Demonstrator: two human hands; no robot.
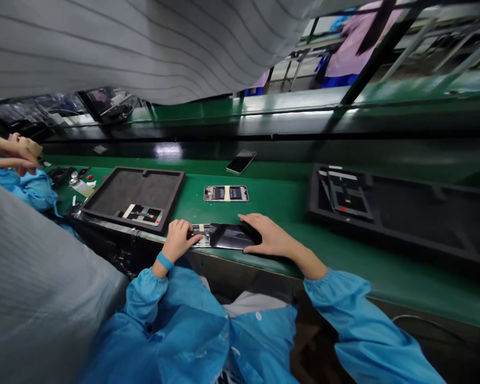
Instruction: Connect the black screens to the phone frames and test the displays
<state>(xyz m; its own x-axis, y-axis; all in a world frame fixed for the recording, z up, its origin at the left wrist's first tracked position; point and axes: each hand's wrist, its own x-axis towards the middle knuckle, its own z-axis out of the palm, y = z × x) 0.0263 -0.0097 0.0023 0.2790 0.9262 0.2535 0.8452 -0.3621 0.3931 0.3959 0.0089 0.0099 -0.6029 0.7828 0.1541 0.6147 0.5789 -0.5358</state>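
Left hand (178,238) pinches the left end of an opened, silver-framed phone body (206,234), thumb on top, fingers curled over the end. Right hand (270,236) makes a wide C, fingers and thumb spread, around the right end of a glossy black rectangular panel (229,236). Thumb meets the panel's near edge, index finger reaches over its far side; I can't tell from my feed if that hand grips. Phone body and panel sit between the hands, at the near edge of a long green worktop (282,189), panel right of the body's exposed part; can't see if they're joined. Blue band (165,261) on the left wrist, bright blue smock (176,314) on the wearer.

Just beyond the hands I get a second opened phone (238,193), silver frame, dark insides, strip of cream tape (226,193) across the middle. Behind it, a dark-faced handset with a pale edge (241,161) lies at a slant.

On my left, a dark grey foam tray (140,186) holds a flat black-and-silver part (142,214) with a red dot. Far right, a long black foam tray (416,213) has similar flat parts (346,194) overlapping at its left end.

Further left: loose small bits, red ones (90,176) included, and a co-worker's hand (27,154). Grey striped fabric (144,48) fills my top edge.
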